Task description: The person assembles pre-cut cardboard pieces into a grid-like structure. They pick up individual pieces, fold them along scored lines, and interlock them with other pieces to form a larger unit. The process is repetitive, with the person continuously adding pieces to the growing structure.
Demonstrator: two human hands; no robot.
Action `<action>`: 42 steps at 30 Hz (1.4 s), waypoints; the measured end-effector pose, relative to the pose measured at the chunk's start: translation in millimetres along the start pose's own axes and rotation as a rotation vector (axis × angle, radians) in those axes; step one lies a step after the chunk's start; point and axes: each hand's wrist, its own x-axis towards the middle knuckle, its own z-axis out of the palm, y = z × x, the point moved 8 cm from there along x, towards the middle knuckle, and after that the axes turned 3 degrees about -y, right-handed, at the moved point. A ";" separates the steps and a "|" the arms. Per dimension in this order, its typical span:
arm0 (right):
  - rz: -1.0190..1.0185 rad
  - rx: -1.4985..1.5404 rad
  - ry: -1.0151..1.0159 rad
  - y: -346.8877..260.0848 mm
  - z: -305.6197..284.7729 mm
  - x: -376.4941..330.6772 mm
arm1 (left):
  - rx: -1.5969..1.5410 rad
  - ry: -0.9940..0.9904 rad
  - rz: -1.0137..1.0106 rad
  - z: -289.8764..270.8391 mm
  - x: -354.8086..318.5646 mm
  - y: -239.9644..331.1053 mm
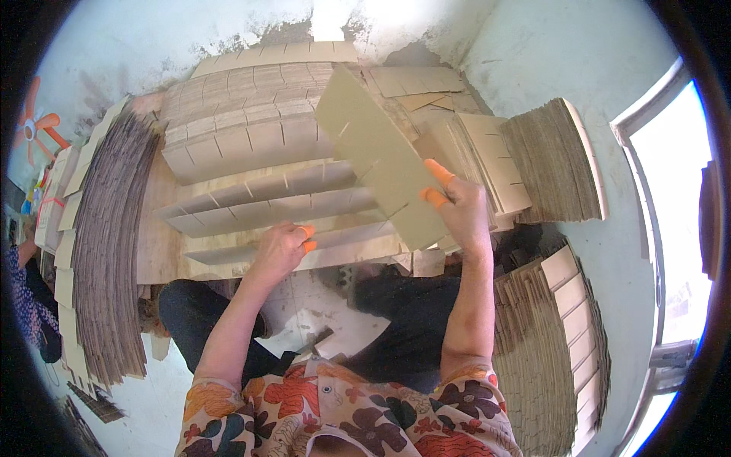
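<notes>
My right hand [463,207], with orange finger covers on its thumb and a finger, grips a wide slotted cardboard strip [377,156]. The strip is raised at a slant over the low table [156,247]. My left hand [283,247], also with orange covers, is closed at the top edge of the nearest standing cardboard strip [354,234]. Two more slotted strips, a middle one [228,219] and a farther one [244,190], stand on edge behind it in near-parallel rows. Beyond them is a tightly packed block of slotted cardboard strips [244,141].
Tall cardboard stacks stand at the left [114,251], the right [552,160] and the lower right [533,358]. Loose cardboard pieces [426,82] lie at the table's far right. An orange fan [34,126] and part of another person [34,289] show at the far left.
</notes>
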 end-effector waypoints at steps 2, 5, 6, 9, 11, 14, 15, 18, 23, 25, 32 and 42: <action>-0.070 -0.049 -0.025 -0.9 1.9 -0.6 | -0.010 0.001 0.000 1.7 1.7 3.0; -0.103 -0.076 -0.047 -1.4 8.4 -1.5 | -0.013 0.002 -0.046 6.3 -0.2 -3.9; -0.107 -0.072 -0.051 2.4 11.7 -1.6 | -0.022 0.012 -0.037 6.7 -0.2 -4.9; -0.124 -0.116 -0.091 15.0 20.1 -1.3 | -0.051 0.036 -0.020 10.1 -0.4 -7.3; -0.144 -0.116 -0.091 12.5 22.5 -0.5 | -0.064 0.041 -0.024 11.0 -1.0 -9.7; -0.163 -0.065 -0.062 7.8 22.8 -2.5 | -0.078 0.048 -0.030 9.8 -1.2 -9.5; -0.161 -0.055 -0.070 11.2 25.0 -2.8 | -0.082 0.048 -0.026 10.0 -1.5 -10.4; -0.117 -0.053 -0.106 17.5 32.4 -5.0 | -0.088 0.043 -0.035 9.6 -1.9 -10.2; -0.094 -0.008 -0.096 28.2 33.5 -5.3 | -0.095 0.043 -0.091 6.3 -0.3 -9.7; -0.088 -0.026 -0.117 30.7 34.4 -7.6 | -0.104 0.038 -0.091 6.4 -1.1 -11.4; -0.205 -0.003 -0.115 25.8 35.9 -13.3 | -0.115 0.039 -0.079 1.4 0.5 -6.4; -0.192 -0.121 -0.163 30.5 40.1 -15.6 | 0.155 0.314 0.067 -33.9 43.6 -2.1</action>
